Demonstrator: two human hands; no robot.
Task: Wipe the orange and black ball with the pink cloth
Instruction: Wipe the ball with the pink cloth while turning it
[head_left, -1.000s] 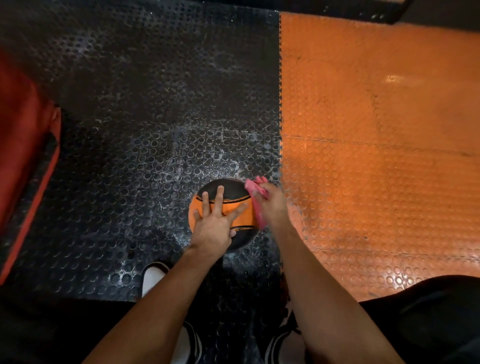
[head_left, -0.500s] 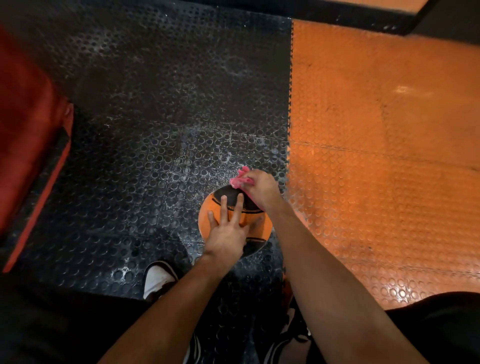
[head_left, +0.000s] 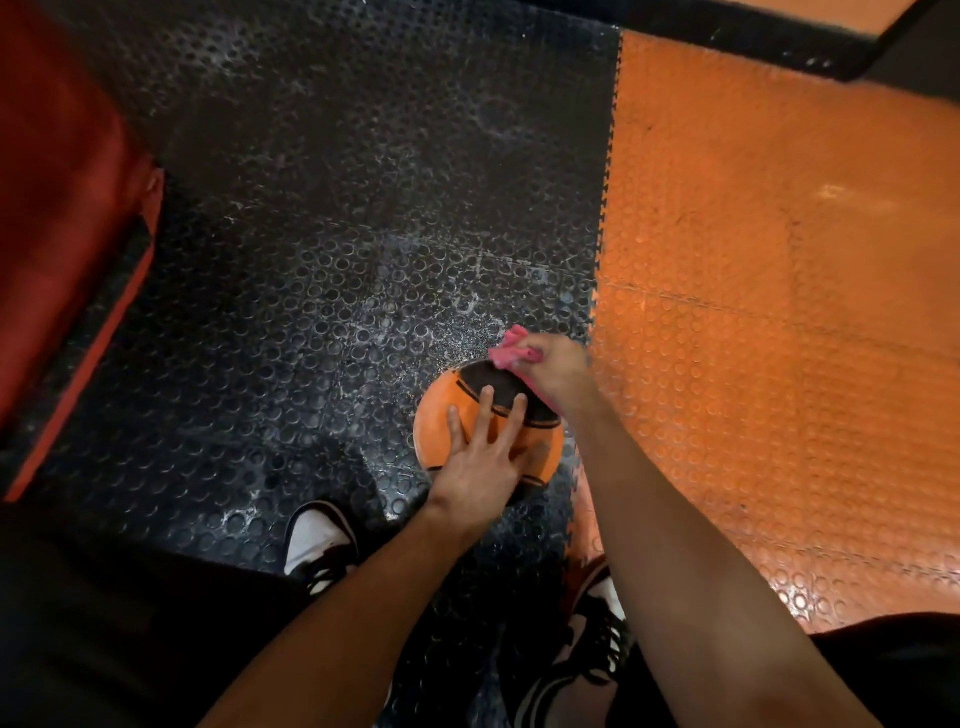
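Note:
The orange and black ball (head_left: 540, 447) sits on the black studded floor mat, close to the seam with the orange mat. My left hand (head_left: 480, 460) lies flat on the ball's near side, fingers straight and spread, steadying it. My right hand (head_left: 556, 371) grips the bunched pink cloth (head_left: 511, 351) and presses it against the ball's far upper edge, on its black panel. Most of the cloth is hidden inside the fist; only a crumpled end sticks out to the left.
Black studded mat (head_left: 322, 291) covers the left floor, orange studded mat (head_left: 779, 312) the right. A red padded object (head_left: 62, 249) stands at the left edge. My two black and white shoes (head_left: 319, 545) (head_left: 597, 618) stand just below the ball. A dark raised edge (head_left: 779, 47) runs along the top.
My right hand carried the cloth from the ball's right side up to its far top edge. My left hand slid slightly lower on the ball and stays flat.

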